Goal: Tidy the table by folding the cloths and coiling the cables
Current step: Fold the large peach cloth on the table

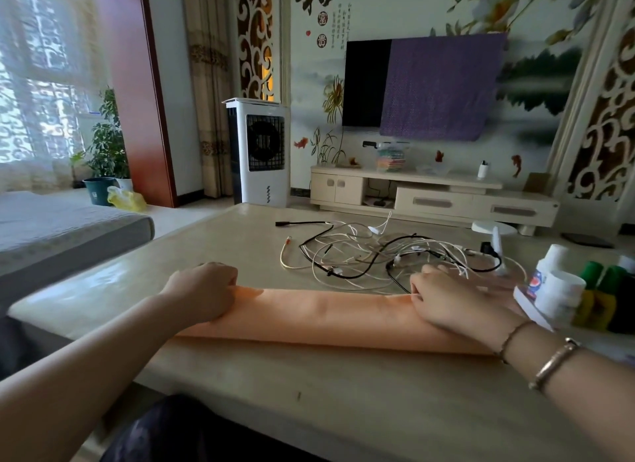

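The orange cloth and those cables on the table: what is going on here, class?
A person is folding the orange cloth, now a long narrow strip along the table. The left hand grips one end; the right hand presses on the other. The tangle of cables beyond lies uncoiled, untouched.

- The painted floral wall mural [395,11] bears a large black brush character, 和, at its upper left.
- Below it sit two small dark red round seals, reading 富 and 貴.
- Thin columns of smaller calligraphy beside them are too small to read.
- The white plastic bottle's [546,272] blue and red label is blurred.
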